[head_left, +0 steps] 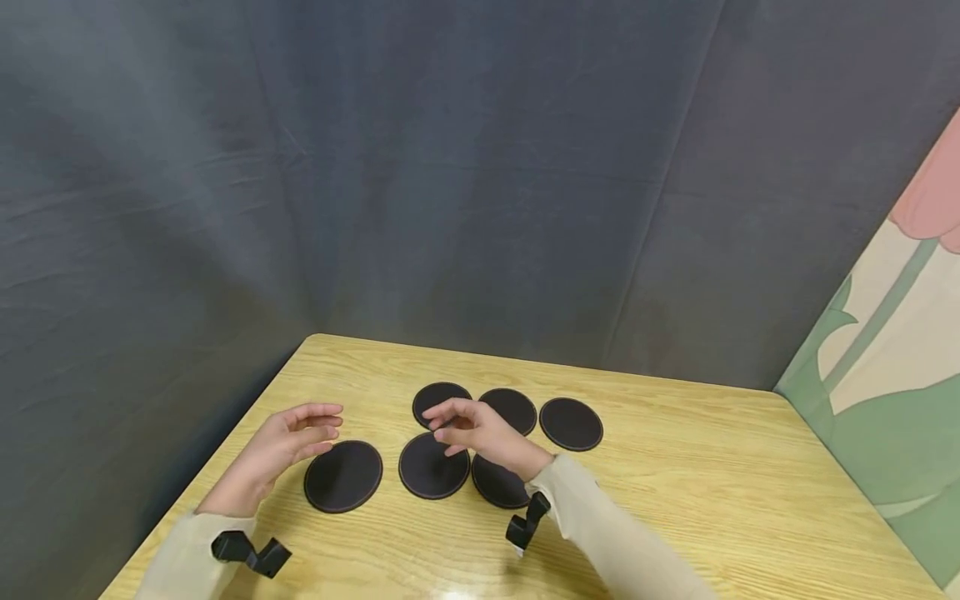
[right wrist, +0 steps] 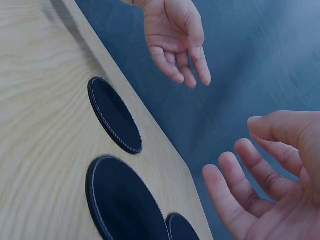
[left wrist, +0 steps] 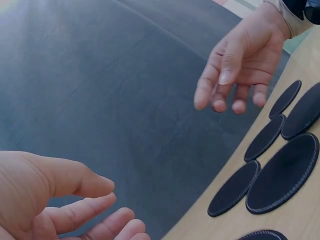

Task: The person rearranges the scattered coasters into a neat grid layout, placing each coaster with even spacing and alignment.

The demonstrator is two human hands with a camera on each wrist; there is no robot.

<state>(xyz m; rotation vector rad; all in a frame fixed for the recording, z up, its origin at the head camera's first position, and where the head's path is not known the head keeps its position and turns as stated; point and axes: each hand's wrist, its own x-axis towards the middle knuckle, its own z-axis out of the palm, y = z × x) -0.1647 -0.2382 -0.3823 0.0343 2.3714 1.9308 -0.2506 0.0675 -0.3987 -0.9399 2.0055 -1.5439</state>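
Several round black coasters with stitched rims lie flat on the wooden table. My left hand [head_left: 288, 442] hovers over the table's left side, close to the leftmost coaster [head_left: 343, 477]; its fingers are loosely bent and hold nothing. Over the front middle coaster [head_left: 433, 473] is my right hand [head_left: 483, 433], also with nothing in its fingers. In the head view it partly covers the back left coaster [head_left: 435, 396] and the front right coaster [head_left: 498, 486]. Both wrist views show the two palms facing each other, apart, with relaxed fingers.
Further right on the table [head_left: 690, 467] is bare wood. At the back right of the group lies another coaster [head_left: 572, 423], beside the back middle coaster [head_left: 513, 408]. A dark grey curtain [head_left: 465, 183] hangs behind, and a flower-patterned panel [head_left: 900, 375] stands at the right edge.
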